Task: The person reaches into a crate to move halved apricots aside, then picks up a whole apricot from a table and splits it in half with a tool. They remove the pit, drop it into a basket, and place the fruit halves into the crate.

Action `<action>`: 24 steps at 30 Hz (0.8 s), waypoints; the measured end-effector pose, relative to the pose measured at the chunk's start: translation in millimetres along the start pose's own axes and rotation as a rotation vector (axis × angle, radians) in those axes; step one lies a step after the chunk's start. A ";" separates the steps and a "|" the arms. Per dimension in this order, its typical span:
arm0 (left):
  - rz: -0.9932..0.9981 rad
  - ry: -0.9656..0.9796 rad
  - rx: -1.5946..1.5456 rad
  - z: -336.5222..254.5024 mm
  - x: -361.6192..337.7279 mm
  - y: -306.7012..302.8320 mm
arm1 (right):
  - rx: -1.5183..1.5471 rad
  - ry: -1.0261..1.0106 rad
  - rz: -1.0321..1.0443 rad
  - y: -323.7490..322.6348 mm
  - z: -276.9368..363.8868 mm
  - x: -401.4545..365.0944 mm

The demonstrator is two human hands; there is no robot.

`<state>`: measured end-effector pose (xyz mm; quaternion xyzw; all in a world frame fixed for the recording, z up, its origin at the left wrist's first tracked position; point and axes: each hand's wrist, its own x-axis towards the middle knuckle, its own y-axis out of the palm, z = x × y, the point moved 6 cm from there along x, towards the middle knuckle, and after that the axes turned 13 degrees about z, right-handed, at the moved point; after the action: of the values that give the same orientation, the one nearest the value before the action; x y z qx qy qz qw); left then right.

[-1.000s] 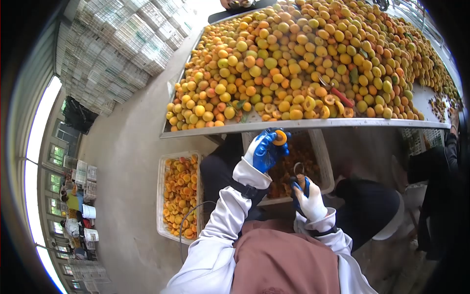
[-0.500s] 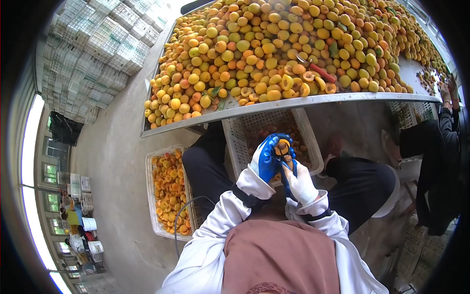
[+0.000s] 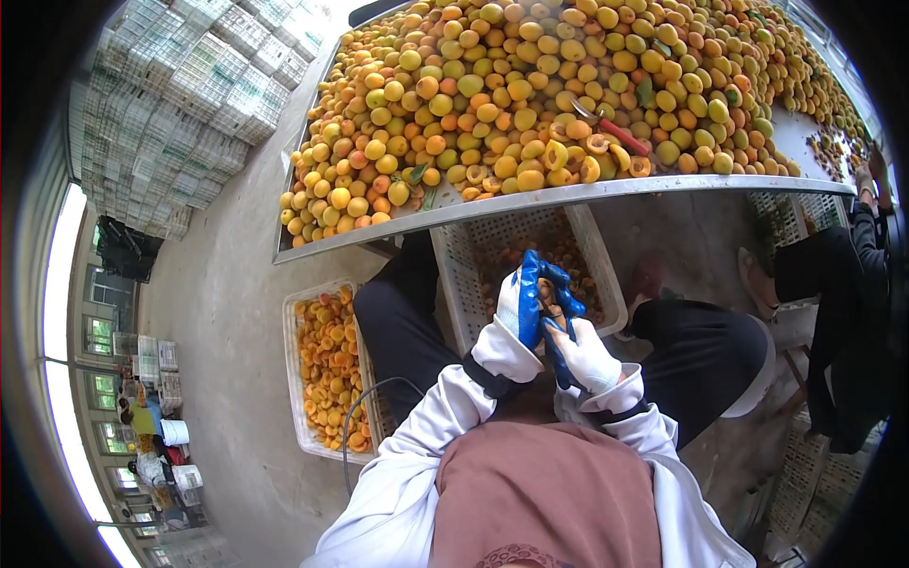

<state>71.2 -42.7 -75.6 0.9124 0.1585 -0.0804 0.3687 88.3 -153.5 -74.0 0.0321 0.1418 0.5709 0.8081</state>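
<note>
Both hands wear white gloves with blue coating and meet above a white basket. My left hand is curled round an apricot, partly hidden by the blue fingers. My right hand is closed just beside it, its fingers against the fruit; whatever it grips is hidden. Beyond them, a metal-edged table carries a heap of apricots. A red-handled tool lies on the heap near some cut halves.
Left of my legs stands a crate of apricot halves. A co-worker in dark clothes sits at the right. Stacked crates fill the back left. A cable curves beside my left sleeve.
My left hand has turned more upright, and its fingers cover more of the fruit. My right hand has shifted slightly right and down.
</note>
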 end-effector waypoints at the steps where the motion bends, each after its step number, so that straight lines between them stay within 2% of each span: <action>1: 0.000 0.001 0.000 -1.1 -0.5 0.6 | 0.086 -0.015 -0.018 1.9 1.3 -0.8; 3: -0.042 -0.045 -0.015 -1.9 -2.0 -0.2 | 0.171 -0.031 -0.034 2.8 1.3 -2.2; 5: -0.045 -0.035 0.021 -7.6 -1.9 1.3 | 0.272 0.091 0.038 6.3 -8.8 -3.1; 7: -0.046 -0.024 0.057 -10.4 -1.9 1.1 | 0.285 0.084 0.049 6.0 -18.3 -2.5; 9: 0.022 0.007 0.054 -13.0 -1.3 4.8 | 0.299 0.078 0.060 0.6 -19.4 -4.3; 11: 0.090 -0.023 -0.027 -14.8 -2.8 10.7 | 0.488 0.239 0.225 3.7 -24.6 -9.0; 12: 0.158 -0.052 -0.108 -14.8 -3.8 15.9 | 0.488 0.238 0.225 4.2 -22.6 -10.6; 15: 0.096 -0.115 -0.028 -14.7 -7.1 11.9 | 0.511 0.196 0.219 7.3 -25.3 -11.2; 17: 0.137 -0.165 -0.030 -17.5 -9.6 14.2 | 0.232 -0.115 0.082 2.7 -23.4 -1.9; 18: 0.177 -0.218 -0.033 -16.5 -11.2 17.6 | 0.232 -0.115 0.081 -2.7 -23.2 -3.5; 20: 0.162 -0.223 -0.040 -17.4 -12.1 20.2 | 0.489 0.159 0.359 1.4 -27.8 -11.2; 24: 0.068 -0.236 -0.110 -13.3 -14.4 20.8 | 0.479 0.160 0.319 -0.2 -14.2 -16.3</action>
<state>65.3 -50.8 -48.8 0.8799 0.0870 -0.1658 0.4366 79.7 -170.4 -84.5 0.1988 0.3287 0.6417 0.6638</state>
